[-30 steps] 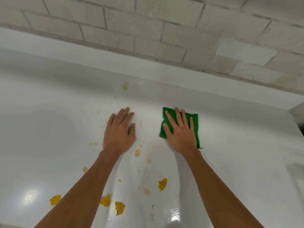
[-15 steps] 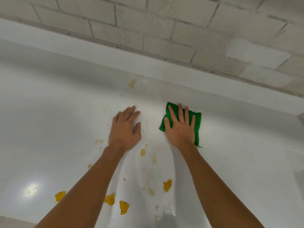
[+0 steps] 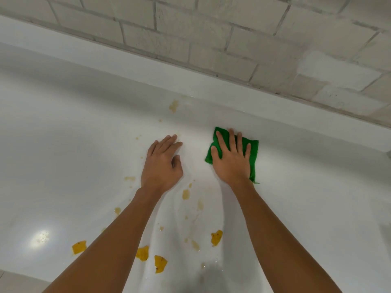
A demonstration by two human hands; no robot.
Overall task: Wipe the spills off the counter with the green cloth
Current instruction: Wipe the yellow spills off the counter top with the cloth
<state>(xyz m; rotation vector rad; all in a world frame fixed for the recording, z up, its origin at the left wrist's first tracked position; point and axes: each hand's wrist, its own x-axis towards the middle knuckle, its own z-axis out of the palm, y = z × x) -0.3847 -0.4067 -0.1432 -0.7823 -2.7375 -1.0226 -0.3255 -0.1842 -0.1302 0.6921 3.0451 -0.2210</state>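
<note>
On the counter [image 3: 63, 144], the cloth [image 3: 254, 153] lies under the right grip [image 3: 231, 161], right of the left grip [image 3: 161, 166], behind most spills [image 3: 185, 194], before the wall [image 3: 211, 28].

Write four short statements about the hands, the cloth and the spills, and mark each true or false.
1. The right hand lies flat with spread fingers on the green cloth. True.
2. The left hand grips one corner of the cloth. False: it rests bare on the counter, apart from the cloth.
3. Yellow scraps lie on the counter nearer the person than both hands. True.
4. The cloth covers the brownish stain near the back ledge. False: that stain lies uncovered, to the left of the cloth.
</note>
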